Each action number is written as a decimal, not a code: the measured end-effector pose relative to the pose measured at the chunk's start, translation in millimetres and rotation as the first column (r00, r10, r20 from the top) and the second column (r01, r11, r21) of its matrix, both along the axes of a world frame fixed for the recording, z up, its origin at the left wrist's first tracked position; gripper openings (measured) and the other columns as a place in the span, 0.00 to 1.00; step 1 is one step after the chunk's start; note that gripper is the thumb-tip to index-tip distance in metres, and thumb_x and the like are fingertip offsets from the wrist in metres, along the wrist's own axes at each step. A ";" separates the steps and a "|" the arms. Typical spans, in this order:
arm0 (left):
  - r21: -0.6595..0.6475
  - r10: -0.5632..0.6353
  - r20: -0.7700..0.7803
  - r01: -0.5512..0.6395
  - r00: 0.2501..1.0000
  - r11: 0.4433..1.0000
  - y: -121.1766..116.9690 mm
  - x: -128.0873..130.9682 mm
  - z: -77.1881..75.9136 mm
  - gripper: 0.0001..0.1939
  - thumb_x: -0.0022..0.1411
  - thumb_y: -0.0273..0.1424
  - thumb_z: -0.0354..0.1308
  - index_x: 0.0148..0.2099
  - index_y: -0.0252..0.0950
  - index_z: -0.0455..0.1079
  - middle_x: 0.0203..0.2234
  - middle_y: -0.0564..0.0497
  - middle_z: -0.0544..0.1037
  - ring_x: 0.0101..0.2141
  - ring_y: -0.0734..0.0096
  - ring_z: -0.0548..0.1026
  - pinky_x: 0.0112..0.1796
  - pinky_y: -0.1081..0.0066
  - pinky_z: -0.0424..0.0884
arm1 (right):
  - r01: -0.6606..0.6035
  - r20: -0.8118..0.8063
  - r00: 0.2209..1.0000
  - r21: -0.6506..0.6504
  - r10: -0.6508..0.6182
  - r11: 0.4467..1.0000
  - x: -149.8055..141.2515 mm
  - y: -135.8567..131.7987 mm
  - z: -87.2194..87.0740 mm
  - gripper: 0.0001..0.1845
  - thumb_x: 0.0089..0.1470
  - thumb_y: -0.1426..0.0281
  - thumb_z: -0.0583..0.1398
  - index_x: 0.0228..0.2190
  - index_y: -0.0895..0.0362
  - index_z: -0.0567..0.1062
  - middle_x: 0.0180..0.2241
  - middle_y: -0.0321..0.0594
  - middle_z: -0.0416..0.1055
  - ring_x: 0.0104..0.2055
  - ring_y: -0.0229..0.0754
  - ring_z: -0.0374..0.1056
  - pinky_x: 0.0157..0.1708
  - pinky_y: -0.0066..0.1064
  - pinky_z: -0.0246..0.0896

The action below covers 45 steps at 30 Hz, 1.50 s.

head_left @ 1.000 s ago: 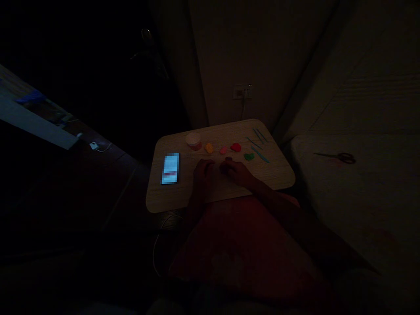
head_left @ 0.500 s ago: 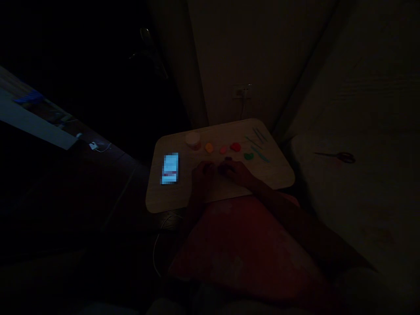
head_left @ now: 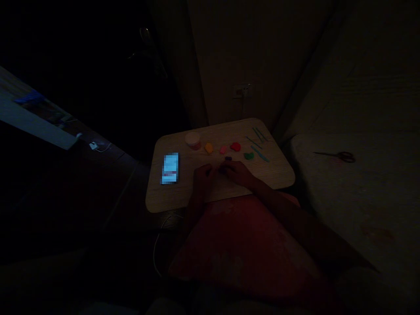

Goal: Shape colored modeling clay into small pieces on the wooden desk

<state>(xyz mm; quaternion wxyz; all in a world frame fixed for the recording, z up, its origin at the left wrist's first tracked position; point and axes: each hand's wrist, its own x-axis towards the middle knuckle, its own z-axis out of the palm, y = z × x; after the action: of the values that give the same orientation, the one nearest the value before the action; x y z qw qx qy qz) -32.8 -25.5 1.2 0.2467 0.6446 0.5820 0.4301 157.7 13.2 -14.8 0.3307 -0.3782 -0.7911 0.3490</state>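
In dim light, my left hand (head_left: 203,175) rests low over the small wooden table (head_left: 187,197), its fingers curled in. Close beside it my right hand (head_left: 239,172) is bent over the tabletop, fingertips pointing towards the left hand. Whatever the fingers of either hand pinch is too dark to make out. Just beyond the right fingers lies a small dark purple lump of modelling clay (head_left: 228,158). Farther back are an orange lump (head_left: 208,148), a pink lump (head_left: 223,150), a red lump (head_left: 235,147) and a green lump (head_left: 249,155).
A lit phone (head_left: 169,168) lies on the table's left side. Behind it stands a lidded tub (head_left: 193,141). Several thin blue-green sticks (head_left: 260,153) lie at the right. Scissors (head_left: 343,156) rest on the pale surface beyond. A wall socket (head_left: 242,91) holds a plugged cable.
My left hand has shifted slightly, its fingers a little more closed. The right hand has barely moved. The purple lump shows a bit more clearly.
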 end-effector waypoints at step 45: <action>0.109 0.184 0.142 -0.200 0.973 0.974 -0.9 -0.4 0.4 0.07 0.55 0.29 0.68 0.31 0.37 0.72 0.27 0.54 0.77 0.31 0.71 0.75 0.36 0.72 0.71 | -0.031 0.038 0.999 -0.016 0.031 0.999 -0.3 -3.4 3.7 0.16 0.58 0.57 0.65 0.38 0.56 0.84 0.32 0.38 0.80 0.32 0.40 0.72 0.33 0.29 0.60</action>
<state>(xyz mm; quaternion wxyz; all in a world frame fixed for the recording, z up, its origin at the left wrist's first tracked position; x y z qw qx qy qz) -33.2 -26.4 1.6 0.2017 0.5694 0.5967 0.5282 157.4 9.8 -11.1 0.3070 -0.3752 -0.8003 0.3529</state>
